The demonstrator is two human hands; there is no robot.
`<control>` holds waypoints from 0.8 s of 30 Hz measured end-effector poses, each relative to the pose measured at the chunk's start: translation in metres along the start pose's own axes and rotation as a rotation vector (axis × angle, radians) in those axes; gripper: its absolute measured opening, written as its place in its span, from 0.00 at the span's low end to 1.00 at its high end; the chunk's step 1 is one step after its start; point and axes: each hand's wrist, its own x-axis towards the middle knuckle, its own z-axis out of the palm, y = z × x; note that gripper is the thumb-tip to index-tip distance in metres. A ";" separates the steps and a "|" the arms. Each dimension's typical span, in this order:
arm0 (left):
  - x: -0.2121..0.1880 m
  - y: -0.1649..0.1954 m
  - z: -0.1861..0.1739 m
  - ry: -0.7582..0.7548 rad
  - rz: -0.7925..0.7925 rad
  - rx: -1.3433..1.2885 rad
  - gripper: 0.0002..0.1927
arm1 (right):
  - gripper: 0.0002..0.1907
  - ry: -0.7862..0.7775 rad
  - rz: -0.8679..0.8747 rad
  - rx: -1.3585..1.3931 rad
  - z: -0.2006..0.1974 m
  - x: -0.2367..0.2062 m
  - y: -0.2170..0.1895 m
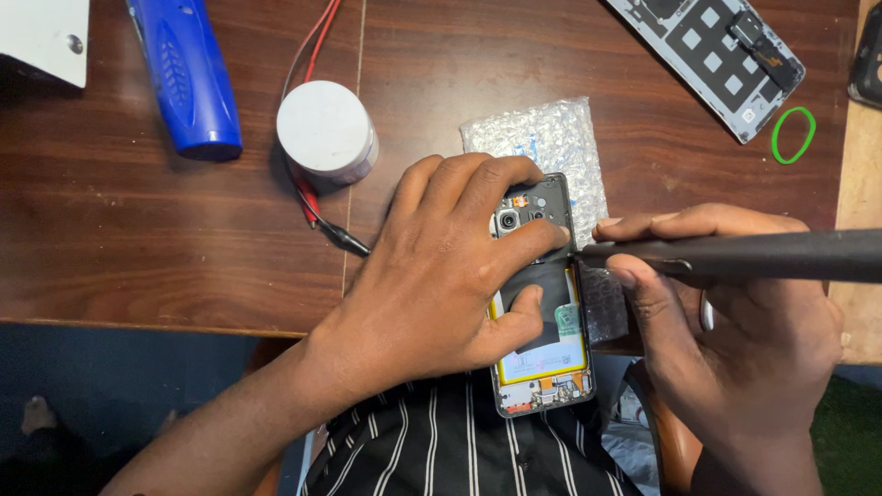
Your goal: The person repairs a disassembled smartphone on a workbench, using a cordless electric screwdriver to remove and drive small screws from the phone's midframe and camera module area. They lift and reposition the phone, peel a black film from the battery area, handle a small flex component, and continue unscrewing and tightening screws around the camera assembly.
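1. Where the top left corner cuts it off: one white flat piece (41, 37) with a small round screw head, shape hard to make out.
2. Just right of that: one blue plastic tool body (184, 73), upper end out of view.
3. Next along: one white round jar (323, 129), lid on, with red and black probe leads (312, 197) running under it, ends partly hidden by the wrist.
4. At centre: left hand (441, 276) pressed flat on one opened phone (542, 303), fingers spread over the camera end, thumb on the yellow-edged battery; much of the phone hidden beneath. Lower end hanging over the table (138, 230) edge above a striped garment.
5. Under the phone's top: one crumpled bubble-wrap bag (551, 138) with a faint blue mark, too blurred to make out.
6. At right: right hand (735, 321) closed around one dark rod-shaped tool (735, 255), tip touching the phone's right edge, far end cut off by the frame.
7. Top right: one grey phone back panel (717, 55), partly cut off, beside one green ring (793, 135).
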 end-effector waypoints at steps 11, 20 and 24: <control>-0.002 -0.001 -0.001 0.001 0.001 -0.012 0.20 | 0.17 -0.052 -0.187 -0.028 0.000 0.001 0.000; -0.002 -0.001 0.000 -0.007 -0.001 -0.013 0.20 | 0.17 -0.047 -0.157 -0.032 -0.001 -0.002 0.003; -0.003 -0.001 0.000 -0.006 -0.001 -0.010 0.20 | 0.17 -0.045 -0.170 -0.034 -0.001 0.000 0.002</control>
